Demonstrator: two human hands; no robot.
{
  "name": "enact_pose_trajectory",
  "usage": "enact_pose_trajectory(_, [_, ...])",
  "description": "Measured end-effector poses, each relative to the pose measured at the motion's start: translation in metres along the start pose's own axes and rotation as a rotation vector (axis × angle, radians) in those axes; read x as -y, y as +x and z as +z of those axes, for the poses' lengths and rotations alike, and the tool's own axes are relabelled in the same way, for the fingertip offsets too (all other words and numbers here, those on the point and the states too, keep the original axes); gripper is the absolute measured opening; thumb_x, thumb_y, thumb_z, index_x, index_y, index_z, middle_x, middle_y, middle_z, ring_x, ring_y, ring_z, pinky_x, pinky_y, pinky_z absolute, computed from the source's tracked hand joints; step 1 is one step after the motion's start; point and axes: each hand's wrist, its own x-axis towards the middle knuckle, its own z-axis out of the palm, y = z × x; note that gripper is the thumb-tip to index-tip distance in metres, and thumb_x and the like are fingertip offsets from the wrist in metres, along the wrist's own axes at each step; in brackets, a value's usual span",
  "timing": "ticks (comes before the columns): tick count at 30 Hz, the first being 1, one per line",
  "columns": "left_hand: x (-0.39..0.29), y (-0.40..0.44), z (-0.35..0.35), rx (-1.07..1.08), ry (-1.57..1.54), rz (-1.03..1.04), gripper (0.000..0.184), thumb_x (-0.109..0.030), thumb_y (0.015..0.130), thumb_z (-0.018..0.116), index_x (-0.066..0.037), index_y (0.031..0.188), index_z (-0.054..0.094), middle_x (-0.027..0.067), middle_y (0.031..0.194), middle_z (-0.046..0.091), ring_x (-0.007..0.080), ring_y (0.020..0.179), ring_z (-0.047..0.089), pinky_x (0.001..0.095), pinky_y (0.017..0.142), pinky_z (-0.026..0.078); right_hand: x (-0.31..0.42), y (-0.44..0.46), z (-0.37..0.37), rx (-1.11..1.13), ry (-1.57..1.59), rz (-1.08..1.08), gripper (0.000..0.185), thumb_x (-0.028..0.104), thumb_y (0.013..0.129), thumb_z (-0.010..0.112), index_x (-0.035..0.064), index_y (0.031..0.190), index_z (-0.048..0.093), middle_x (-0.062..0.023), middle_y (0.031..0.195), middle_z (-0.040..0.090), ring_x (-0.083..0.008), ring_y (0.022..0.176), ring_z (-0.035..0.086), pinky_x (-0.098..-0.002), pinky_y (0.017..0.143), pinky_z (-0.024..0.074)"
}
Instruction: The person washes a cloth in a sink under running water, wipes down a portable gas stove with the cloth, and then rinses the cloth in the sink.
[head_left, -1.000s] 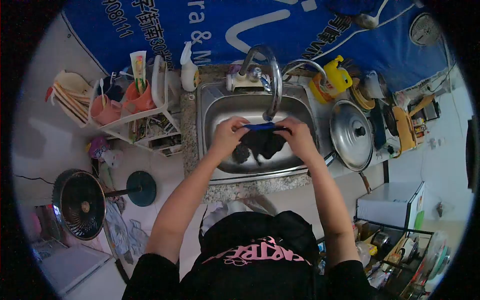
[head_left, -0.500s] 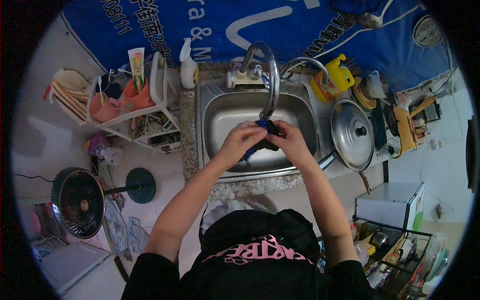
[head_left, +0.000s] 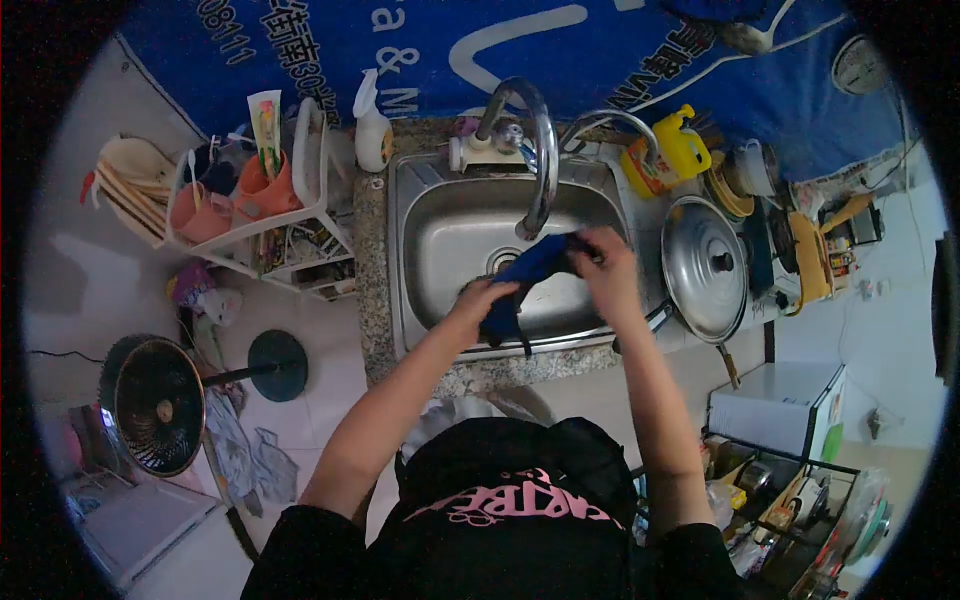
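A dark blue cloth piece (head_left: 537,261) with black edging is stretched slantwise over the sink (head_left: 428,220); its exact kind is unclear. My left hand (head_left: 477,304) grips its lower left part, fingers closed on the fabric. At the upper right end, my right hand (head_left: 609,270) pinches a black edge of the same cloth. A narrow black strip hangs from the lower part near the sink's front rim. Just above the cloth is the spout of the curved metal faucet (head_left: 547,150). No water stream is visible from it.
Left of the sink stand a white spray bottle (head_left: 372,135) and a white rack (head_left: 310,225) with pink cups. To the right are a yellow jug (head_left: 672,155) and a large lidded pan (head_left: 705,270). A fan (head_left: 157,405) stands on the floor at left.
My hands were close together under the faucet with the cloth bunched between them. Now they are apart, the left lower and the right higher to the right, with the cloth spread out.
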Motion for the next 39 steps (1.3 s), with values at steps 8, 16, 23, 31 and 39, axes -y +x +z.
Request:
enact_pose_trajectory(8, [-0.005, -0.008, 0.004, 0.232, -0.987, -0.207, 0.043, -0.044, 0.083, 0.059, -0.006, 0.103, 0.057, 0.0114, 0.097, 0.061, 0.0249, 0.091, 0.06, 0.0407, 0.086, 0.047, 0.022, -0.055, 0.041, 0.432, 0.16, -0.389, 0.032, -0.005, 0.069, 0.058, 0.0036, 0.1, 0.061, -0.0134, 0.103, 0.058, -0.0311, 0.096, 0.058, -0.0376, 0.081, 0.0477])
enact_pose_trajectory(16, [-0.043, -0.025, -0.006, 0.175, -0.08, -0.263, 0.029, -0.014, 0.067, 0.073, -0.007, 0.093, 0.062, 0.0045, 0.085, 0.064, 0.0142, 0.075, 0.061, 0.0286, 0.067, 0.049, 0.025, -0.021, 0.027, 0.465, -0.478, -0.804, 0.052, 0.011, 0.075, 0.055, 0.011, 0.126, 0.046, -0.0071, 0.131, 0.045, -0.0273, 0.119, 0.045, -0.0378, 0.097, 0.0403])
enact_pose_trajectory(23, [0.003, 0.018, -0.017, 0.348, -0.033, -0.472, 0.036, -0.021, 0.071, 0.069, -0.011, 0.103, 0.058, 0.0043, 0.092, 0.062, 0.0139, 0.077, 0.059, 0.0232, 0.064, 0.045, -0.007, -0.003, 0.034, 0.529, -0.609, -0.968, 0.034, 0.022, 0.078, 0.05, 0.0089, 0.109, 0.052, -0.0048, 0.1, 0.053, -0.0192, 0.092, 0.053, -0.0326, 0.08, 0.0457])
enact_pose_trajectory(31, [-0.015, 0.032, -0.008, 0.085, 0.991, 0.039, 0.027, -0.025, 0.073, 0.064, -0.008, 0.093, 0.06, 0.0136, 0.089, 0.065, 0.0254, 0.079, 0.064, 0.0389, 0.067, 0.05, -0.015, 0.019, 0.06, 0.757, -0.713, -0.721, 0.013, 0.018, 0.073, 0.056, 0.0076, 0.076, 0.063, -0.0102, 0.08, 0.062, -0.0225, 0.08, 0.061, -0.0352, 0.068, 0.0482])
enact_pose_trajectory(39, [-0.013, 0.055, -0.04, -0.135, 1.743, 0.636, 0.014, -0.017, 0.078, 0.053, -0.005, 0.081, 0.059, 0.0128, 0.068, 0.063, 0.0294, 0.061, 0.063, 0.0388, 0.057, 0.052, -0.053, -0.01, 0.128, 0.551, -0.34, -0.039, 0.021, 0.023, 0.073, 0.059, 0.0017, 0.076, 0.062, -0.0166, 0.073, 0.064, -0.0303, 0.07, 0.063, -0.0397, 0.062, 0.0483])
